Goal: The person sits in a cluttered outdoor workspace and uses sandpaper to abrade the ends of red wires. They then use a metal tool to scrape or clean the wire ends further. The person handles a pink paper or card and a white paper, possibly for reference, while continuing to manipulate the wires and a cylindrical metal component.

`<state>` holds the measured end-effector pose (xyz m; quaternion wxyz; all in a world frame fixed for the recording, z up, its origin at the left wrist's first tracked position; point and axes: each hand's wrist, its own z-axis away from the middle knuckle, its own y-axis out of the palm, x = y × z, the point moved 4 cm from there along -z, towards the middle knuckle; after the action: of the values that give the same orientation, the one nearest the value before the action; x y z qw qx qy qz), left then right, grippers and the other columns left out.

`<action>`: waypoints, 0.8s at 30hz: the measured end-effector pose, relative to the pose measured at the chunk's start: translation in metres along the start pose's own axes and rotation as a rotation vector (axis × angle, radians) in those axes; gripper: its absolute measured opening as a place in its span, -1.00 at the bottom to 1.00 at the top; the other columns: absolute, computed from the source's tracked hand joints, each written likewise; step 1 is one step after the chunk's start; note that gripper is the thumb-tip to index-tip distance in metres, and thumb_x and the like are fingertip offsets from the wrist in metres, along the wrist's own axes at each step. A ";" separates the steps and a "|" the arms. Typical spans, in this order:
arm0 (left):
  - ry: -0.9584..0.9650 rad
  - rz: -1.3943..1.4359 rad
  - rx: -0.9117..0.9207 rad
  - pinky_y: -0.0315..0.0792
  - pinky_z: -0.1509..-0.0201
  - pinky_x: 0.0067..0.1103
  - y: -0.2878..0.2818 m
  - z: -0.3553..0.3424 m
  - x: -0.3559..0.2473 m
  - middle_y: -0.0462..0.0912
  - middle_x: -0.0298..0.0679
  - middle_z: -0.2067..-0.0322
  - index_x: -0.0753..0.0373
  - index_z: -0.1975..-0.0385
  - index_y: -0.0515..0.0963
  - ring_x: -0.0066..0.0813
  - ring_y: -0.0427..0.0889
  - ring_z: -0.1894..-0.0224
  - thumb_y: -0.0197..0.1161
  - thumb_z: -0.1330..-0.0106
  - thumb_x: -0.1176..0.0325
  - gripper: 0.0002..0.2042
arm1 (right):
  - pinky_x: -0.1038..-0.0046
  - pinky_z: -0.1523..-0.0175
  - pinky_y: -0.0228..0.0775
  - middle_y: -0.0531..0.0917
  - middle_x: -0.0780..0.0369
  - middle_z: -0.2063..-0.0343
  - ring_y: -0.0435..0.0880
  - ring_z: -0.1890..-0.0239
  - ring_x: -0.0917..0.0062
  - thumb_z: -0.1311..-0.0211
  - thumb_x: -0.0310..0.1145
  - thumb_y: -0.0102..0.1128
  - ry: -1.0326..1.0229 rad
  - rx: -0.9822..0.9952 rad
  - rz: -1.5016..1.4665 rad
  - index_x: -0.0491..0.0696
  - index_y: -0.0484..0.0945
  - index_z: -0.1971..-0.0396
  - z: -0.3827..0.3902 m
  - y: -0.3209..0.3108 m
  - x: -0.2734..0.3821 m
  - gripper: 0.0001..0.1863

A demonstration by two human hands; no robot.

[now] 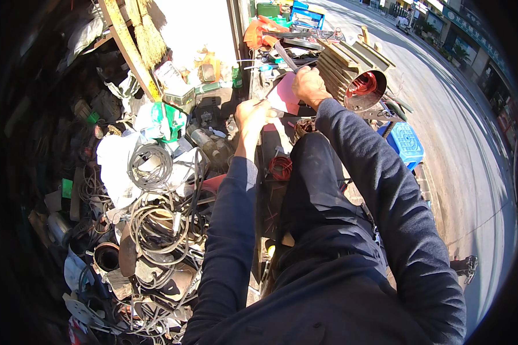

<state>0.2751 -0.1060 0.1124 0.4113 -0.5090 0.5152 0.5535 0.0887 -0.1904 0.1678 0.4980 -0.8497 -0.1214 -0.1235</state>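
Observation:
A pink sheet (pixel 284 92) lies between my two hands at the front of the cluttered bench. My left hand (pixel 253 117) is closed at the sheet's lower left edge, with a small greyish flat piece showing by its fingertips. My right hand (pixel 309 87) is closed at the sheet's upper right, around the end of a long grey blade-like tool (pixel 285 56) that points up and left. Just right of that hand, a finned metal motor housing (pixel 351 68) lies on its side with red wire (pixel 365 84) inside its round opening.
Coiled cables (pixel 160 230) and scrap are heaped on the left. A yellow wooden bar (pixel 129 52) leans beside a straw broom (pixel 148 37). Orange gloves (pixel 263 31) and tools crowd the far bench. A blue plastic stool (pixel 407 144) stands right, beside the road (pixel 460 144).

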 end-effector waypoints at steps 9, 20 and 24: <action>0.004 -0.062 0.031 0.58 0.46 -0.61 -0.004 -0.002 -0.002 0.77 -0.11 0.45 0.43 0.20 0.68 -0.46 0.72 0.56 0.31 -0.36 0.38 -0.79 | 0.18 -0.11 0.58 0.67 -0.03 -0.02 0.68 -0.10 0.12 -0.36 -0.31 0.06 -0.143 0.051 0.258 -0.24 0.58 -0.03 -0.018 0.019 0.002 -0.62; 0.191 0.152 0.120 0.63 0.36 -0.62 -0.005 0.007 0.006 0.77 -0.13 0.38 0.40 -0.03 0.68 -0.46 0.75 0.48 0.32 -0.39 0.33 -0.68 | 0.14 -0.01 0.56 0.68 0.00 0.25 0.71 0.14 0.10 -0.35 -0.18 0.26 -0.399 -0.215 -0.254 -0.18 0.61 0.17 0.094 -0.047 0.006 -0.67; 0.193 0.089 0.108 0.63 0.33 -0.70 -0.004 0.013 0.003 0.77 -0.20 0.31 0.37 -0.09 0.68 -0.57 0.74 0.42 0.33 -0.40 0.40 -0.69 | 0.16 -0.04 0.55 0.76 -0.01 0.28 0.75 0.20 0.06 -0.32 -0.08 0.33 0.140 0.016 -0.514 -0.19 0.61 0.14 0.133 -0.044 -0.007 -0.57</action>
<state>0.2764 -0.0926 0.1087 0.3615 -0.5136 0.6035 0.4913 0.0796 -0.0540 0.1386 0.4644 -0.7764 -0.2994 -0.3033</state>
